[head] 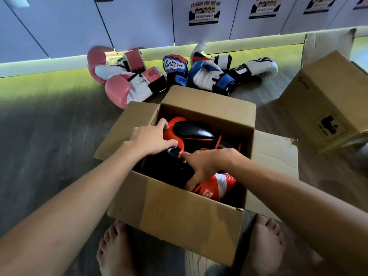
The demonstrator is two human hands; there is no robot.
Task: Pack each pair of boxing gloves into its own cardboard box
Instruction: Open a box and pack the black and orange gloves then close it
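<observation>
An open cardboard box point(175, 208) stands on the floor in front of me. Inside lie two red and black boxing gloves: the far one point(195, 131) near the back wall, the near one point(169, 168) at the front, its red and white cuff point(217, 186) pointing right. My left hand point(151, 140) rests on the far glove's red padding, fingers curled over it. My right hand point(201, 166) grips the near glove at its middle. Behind the box, a pink and white pair point(123, 80) lies on the floor at the left, with a blue and white pair point(207, 74) to its right.
A black and white glove point(256, 68) lies at the back right. A second cardboard box point(322, 108) stands to the right. The open box's right flap point(274, 162) lies flat on the floor. Locker doors point(139, 20) line the back. My bare feet point(117, 250) are under the box's front edge.
</observation>
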